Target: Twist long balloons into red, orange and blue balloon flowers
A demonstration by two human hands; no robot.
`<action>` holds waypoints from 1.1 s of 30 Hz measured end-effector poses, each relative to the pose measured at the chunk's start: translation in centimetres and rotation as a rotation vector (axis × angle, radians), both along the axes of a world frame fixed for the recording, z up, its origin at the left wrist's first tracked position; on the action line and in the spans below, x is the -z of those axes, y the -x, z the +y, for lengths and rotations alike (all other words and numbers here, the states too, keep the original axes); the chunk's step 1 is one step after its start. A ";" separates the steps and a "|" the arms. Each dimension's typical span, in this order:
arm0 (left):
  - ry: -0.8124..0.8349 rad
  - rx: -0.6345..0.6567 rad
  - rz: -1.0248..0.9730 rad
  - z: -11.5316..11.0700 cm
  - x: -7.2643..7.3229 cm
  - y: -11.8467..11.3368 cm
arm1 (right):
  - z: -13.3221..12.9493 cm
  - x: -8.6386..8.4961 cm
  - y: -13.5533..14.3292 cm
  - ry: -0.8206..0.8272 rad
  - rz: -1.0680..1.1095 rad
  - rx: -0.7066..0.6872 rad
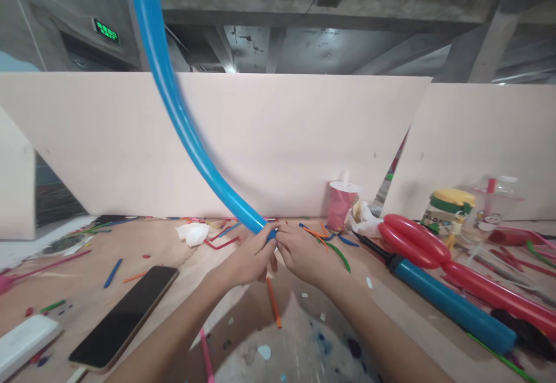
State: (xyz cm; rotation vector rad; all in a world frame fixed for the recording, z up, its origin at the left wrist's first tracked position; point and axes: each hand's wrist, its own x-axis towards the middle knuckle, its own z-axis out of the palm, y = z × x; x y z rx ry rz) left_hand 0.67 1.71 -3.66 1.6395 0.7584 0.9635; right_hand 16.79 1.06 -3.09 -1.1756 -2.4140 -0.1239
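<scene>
A long inflated blue balloon (pixel 186 134) curves from the top left down to my two hands at the middle. Its lower end is pinched between the fingers of my left hand (pixel 254 255). Touching it from the other side, my right hand (pixel 302 250) has closed fingers on the same blue end. The fingertips of both hands meet there and partly hide it. Just below them an orange uninflated balloon (pixel 273 303) lies on the table.
A black phone (pixel 125 316) and a white device (pixel 26 343) lie at left. At right are a blue hand pump (pixel 454 305), a red twisted balloon (pixel 499 290), a pink cup (pixel 342 206) and a yellow-lidded jar (pixel 449 209). A pale board (pixel 278 139) stands behind.
</scene>
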 end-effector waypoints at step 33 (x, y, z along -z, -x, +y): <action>0.424 0.241 -0.347 -1.0 -3.3 -0.3 | -0.3 -2.2 -0.1 0.322 0.989 -0.143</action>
